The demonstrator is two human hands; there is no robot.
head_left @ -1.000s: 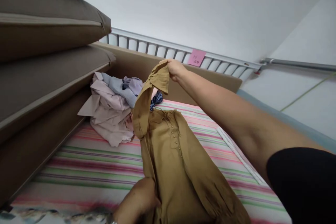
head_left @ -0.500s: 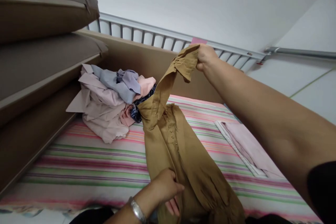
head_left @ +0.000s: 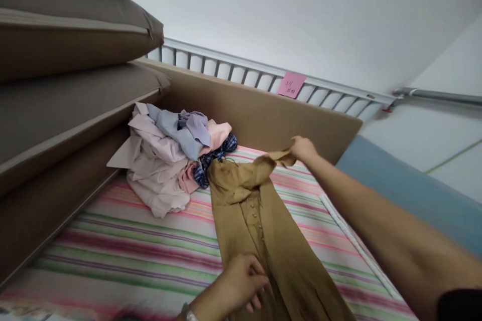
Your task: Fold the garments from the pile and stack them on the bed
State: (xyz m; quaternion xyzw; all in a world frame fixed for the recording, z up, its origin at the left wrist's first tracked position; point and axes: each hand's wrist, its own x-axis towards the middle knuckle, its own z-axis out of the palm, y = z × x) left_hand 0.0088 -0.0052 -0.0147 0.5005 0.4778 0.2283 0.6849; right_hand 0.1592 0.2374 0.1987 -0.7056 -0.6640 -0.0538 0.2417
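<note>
A mustard-brown buttoned garment (head_left: 259, 241) lies lengthwise on the striped mattress (head_left: 124, 246). My right hand (head_left: 303, 149) is stretched far out and pinches the cuff of the garment's sleeve, which lies folded across the top of the garment. My left hand (head_left: 243, 281), with a metal bracelet at the wrist, presses on the lower left part of the garment with its fingers curled into the cloth.
A heap of pale pink, lilac and checked clothes (head_left: 169, 160) sits at the mattress's far left. Brown cushions (head_left: 75, 60) are stacked on the left. A brown headboard (head_left: 263, 115), a white railing with a pink note (head_left: 290, 85) and a folded white cloth (head_left: 354, 241) lie beyond.
My right hand has come down from head height, laying the sleeve across the top of the garment. My left hand stays on the lower part.
</note>
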